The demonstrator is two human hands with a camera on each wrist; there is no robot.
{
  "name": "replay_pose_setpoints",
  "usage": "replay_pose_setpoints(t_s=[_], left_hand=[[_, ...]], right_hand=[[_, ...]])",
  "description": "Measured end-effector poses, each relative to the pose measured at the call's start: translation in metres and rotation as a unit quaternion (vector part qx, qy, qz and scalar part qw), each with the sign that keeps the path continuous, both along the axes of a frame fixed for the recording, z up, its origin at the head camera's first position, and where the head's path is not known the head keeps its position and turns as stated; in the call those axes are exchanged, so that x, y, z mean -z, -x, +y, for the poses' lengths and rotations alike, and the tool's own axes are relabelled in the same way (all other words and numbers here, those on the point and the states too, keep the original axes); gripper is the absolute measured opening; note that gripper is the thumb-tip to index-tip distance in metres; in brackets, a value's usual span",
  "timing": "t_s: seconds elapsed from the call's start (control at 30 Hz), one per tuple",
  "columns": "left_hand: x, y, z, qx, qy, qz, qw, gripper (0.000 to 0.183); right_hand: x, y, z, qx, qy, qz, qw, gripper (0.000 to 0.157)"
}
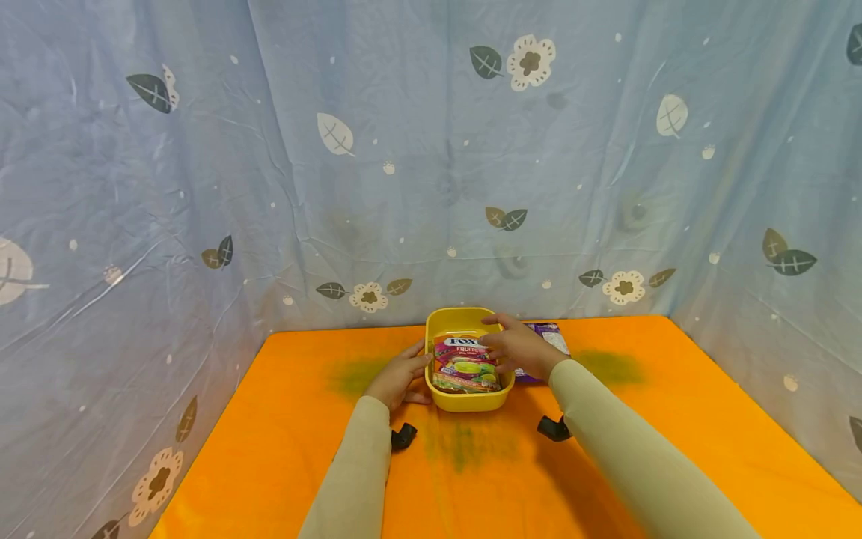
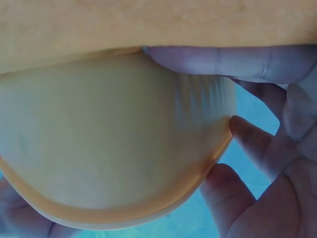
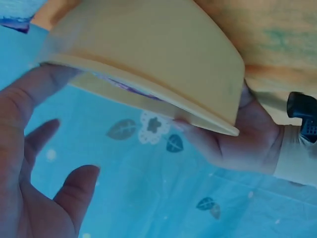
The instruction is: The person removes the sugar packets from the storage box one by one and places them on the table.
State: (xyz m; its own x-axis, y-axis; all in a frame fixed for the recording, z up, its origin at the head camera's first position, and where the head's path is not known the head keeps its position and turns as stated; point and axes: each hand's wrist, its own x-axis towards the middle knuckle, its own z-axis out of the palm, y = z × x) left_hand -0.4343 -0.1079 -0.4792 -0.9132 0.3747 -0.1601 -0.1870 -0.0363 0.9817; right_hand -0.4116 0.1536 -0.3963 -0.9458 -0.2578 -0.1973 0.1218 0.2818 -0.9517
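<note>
A yellow plastic tub (image 1: 466, 402) stands on the orange cloth. In it lies a candy packet (image 1: 465, 367) printed FOX and FRUITS, face up. My left hand (image 1: 399, 376) holds the tub's left side, with fingertips at the rim and a digit along the wall in the left wrist view. My right hand (image 1: 525, 348) hangs over the tub's right edge with its fingers spread. One right finger reaches past the rim in the right wrist view; whether it touches the packet I cannot tell. Behind the right hand a purple-and-white packet (image 1: 552, 335) lies partly hidden beside the tub.
The orange cloth (image 1: 269, 449) covers the table. A pale blue curtain (image 1: 417, 187) with leaves and flowers closes in the back and both sides. Black devices are strapped at my wrists, one by the left sleeve (image 1: 357, 464), one by the right sleeve (image 1: 619, 434).
</note>
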Motion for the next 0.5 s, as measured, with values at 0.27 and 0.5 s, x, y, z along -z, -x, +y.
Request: replay_pose_setpoints(t_s=[0.27, 0.5], left_hand=[[0.001, 0.000, -0.001, 0.006, -0.004, 0.001, 1.0000, 0.059], [0.001, 0.001, 0.001, 0.011, -0.007, 0.003, 0.9999, 0.059]], right_hand=[[0.003, -0.007, -0.022, 0.026, -0.080, 0.007, 0.996, 0.074], [0.021, -0.008, -0.038, 0.062, -0.120, 0.047, 0.990, 0.070]])
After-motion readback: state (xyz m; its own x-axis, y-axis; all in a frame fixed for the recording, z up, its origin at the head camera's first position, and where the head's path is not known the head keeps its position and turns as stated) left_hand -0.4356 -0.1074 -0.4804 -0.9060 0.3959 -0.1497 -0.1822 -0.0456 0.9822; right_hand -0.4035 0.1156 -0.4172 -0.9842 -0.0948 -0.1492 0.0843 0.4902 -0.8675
